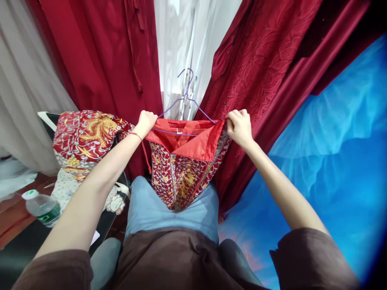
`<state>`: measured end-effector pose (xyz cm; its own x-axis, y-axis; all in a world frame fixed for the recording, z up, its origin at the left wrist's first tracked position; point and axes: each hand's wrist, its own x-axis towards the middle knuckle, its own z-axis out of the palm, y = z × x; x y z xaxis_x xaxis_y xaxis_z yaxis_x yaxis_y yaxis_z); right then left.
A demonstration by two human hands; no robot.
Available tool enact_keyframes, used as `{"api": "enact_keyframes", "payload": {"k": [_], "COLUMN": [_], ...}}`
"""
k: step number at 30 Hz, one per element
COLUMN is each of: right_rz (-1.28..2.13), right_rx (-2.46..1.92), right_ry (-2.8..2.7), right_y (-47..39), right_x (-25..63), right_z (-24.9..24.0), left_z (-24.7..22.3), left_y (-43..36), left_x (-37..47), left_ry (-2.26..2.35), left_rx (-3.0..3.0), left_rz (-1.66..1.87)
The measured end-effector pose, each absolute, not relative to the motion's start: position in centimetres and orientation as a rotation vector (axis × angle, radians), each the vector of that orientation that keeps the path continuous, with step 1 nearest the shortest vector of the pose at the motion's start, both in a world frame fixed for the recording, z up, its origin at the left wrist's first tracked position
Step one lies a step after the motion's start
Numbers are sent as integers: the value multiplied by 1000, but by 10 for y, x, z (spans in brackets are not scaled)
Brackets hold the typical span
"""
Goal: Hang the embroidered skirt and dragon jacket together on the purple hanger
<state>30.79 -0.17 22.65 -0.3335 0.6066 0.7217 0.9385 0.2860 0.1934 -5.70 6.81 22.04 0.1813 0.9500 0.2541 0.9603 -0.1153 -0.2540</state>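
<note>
A red garment [187, 173] with silver and gold embroidery and a plain red lining hangs open in front of my knees. My left hand [147, 122] is closed on its upper left corner, and my right hand [240, 127] grips the upper right corner. A purple wire hanger [188, 96] sits between my hands, its hook pointing up and its lower bar running across the lining. Both ends of the hanger reach the garment's top edge near my fingers. Fine contact under the fingers is hidden.
At the left, another embroidered red cloth [87, 137] lies over a chair [48, 120]. Below it are a plastic bottle [42, 207] and a pale dotted cloth [63, 185]. Red curtains [115, 52] hang ahead; a blue fabric [335, 181] spreads at the right.
</note>
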Motion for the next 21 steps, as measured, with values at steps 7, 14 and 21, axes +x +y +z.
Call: {"api": "enact_keyframes", "payload": {"k": [7,14,21], "right_rz": [-735,-732,-783], "right_rx": [-1293,-1429,-1248], "right_ry": [-2097,-2140,-2270], "right_y": [14,40,58], "right_x": [295,296,263], "right_z": [250,209,199], "left_z": [220,215,211], "left_y": [65,57,52], "left_x": [-55,-51,-52], "left_ry": [-1799,-1815,-1882], "left_rx": [-2101,-2077,-2092], "left_rz": [-18,-88,-235]}}
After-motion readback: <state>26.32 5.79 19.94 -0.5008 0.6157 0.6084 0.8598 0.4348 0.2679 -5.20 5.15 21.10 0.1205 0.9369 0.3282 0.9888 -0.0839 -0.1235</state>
